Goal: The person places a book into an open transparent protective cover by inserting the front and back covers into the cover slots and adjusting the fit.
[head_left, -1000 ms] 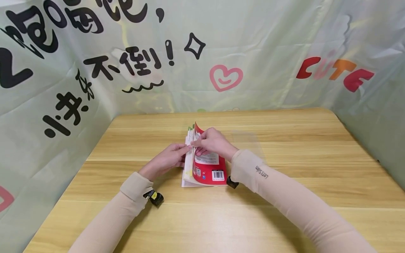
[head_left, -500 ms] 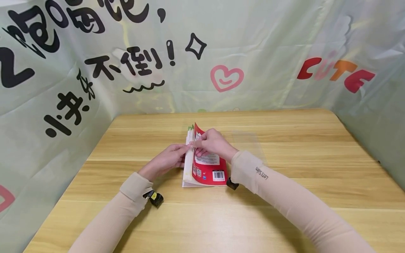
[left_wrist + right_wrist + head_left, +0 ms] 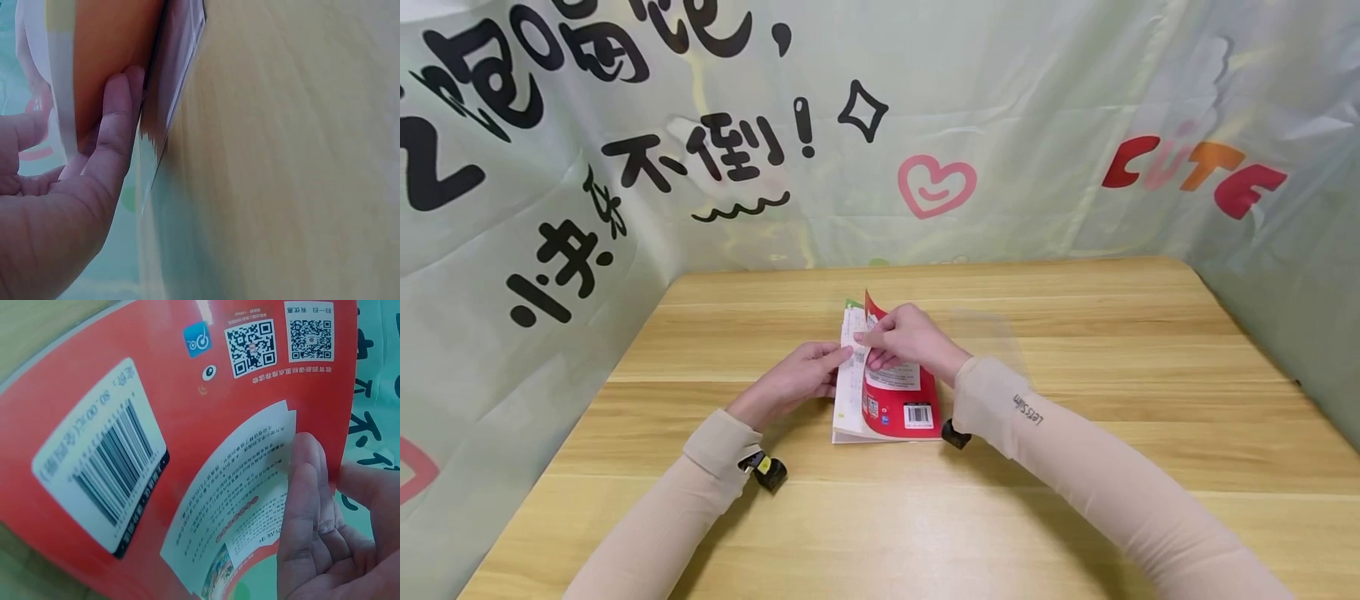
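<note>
A paperback book lies part-open near the middle of the table, its red back cover (image 3: 895,421) bent up and printed with a barcode (image 3: 115,456). White printed pages (image 3: 850,396) show to the left of the cover. At their left edge my left hand (image 3: 797,377) holds the book, thumb on top. The left wrist view has its fingers (image 3: 112,134) against an orange-looking underside (image 3: 112,56). My right hand (image 3: 913,342) pinches the red cover's left edge between thumb and fingers. Its fingers (image 3: 303,500) lie along the printed side in the right wrist view.
A thin transparent sheet (image 3: 988,329) lies on the wooden table (image 3: 880,517), right of the book. Fabric backdrops with lettering (image 3: 925,75) stand behind and at both sides. Small dark wrist cameras hang under both cuffs, such as the left wrist camera (image 3: 771,472).
My right hand has shifted slightly right with the red cover's edge. A wider strip of white page shows between the hands. The left hand stays at the book's left edge.
</note>
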### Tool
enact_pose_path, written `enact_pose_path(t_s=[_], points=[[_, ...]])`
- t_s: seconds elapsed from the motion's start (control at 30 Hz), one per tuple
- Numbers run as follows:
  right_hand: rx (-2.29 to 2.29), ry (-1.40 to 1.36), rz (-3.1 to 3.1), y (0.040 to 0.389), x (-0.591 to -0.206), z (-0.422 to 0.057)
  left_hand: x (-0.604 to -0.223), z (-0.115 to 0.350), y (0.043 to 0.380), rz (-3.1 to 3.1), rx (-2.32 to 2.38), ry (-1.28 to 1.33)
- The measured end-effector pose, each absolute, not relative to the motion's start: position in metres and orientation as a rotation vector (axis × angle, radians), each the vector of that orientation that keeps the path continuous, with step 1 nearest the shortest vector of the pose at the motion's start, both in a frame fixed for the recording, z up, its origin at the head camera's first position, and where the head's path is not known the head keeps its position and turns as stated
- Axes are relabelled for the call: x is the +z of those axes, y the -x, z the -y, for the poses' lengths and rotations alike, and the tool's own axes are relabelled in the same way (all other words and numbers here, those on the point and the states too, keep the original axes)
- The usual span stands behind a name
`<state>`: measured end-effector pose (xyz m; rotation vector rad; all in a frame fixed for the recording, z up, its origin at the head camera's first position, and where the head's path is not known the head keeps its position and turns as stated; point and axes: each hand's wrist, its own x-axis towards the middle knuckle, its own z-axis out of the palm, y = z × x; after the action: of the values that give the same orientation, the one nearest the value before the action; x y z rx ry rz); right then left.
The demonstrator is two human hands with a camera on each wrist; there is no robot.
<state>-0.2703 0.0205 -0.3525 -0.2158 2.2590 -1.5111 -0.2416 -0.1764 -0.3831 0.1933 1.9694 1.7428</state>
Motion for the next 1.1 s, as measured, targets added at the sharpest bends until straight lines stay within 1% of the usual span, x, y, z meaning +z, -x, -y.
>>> enact_pose_path(t_s=[0.2, 0.37, 0.73, 0.87, 1.1], points=[[-1.503, 0.229, -2.279, 0.270, -0.348, -0.031, -0.384, 0.178, 0.239, -1.988, 1.730, -0.221], [-1.503, 0.273, -2.291, 0.268, -0.343, -0.043, -0.386, 0.179, 0.237, -2.020, 1.719, -0.183], [-1.481, 0.263, -2.350, 0.266, -0.332, -0.072, -0.384, 0.186, 0.233, -2.111, 1.671, -0.170], [-1.480, 0.283, -2.377, 0.265, -0.330, -0.081, -0.385, 0.189, 0.232, -2.134, 1.660, -0.135], [-1.502, 0.288, -2.385, 0.264, -0.330, -0.093, -0.385, 0.195, 0.229, -2.191, 1.612, -0.145]])
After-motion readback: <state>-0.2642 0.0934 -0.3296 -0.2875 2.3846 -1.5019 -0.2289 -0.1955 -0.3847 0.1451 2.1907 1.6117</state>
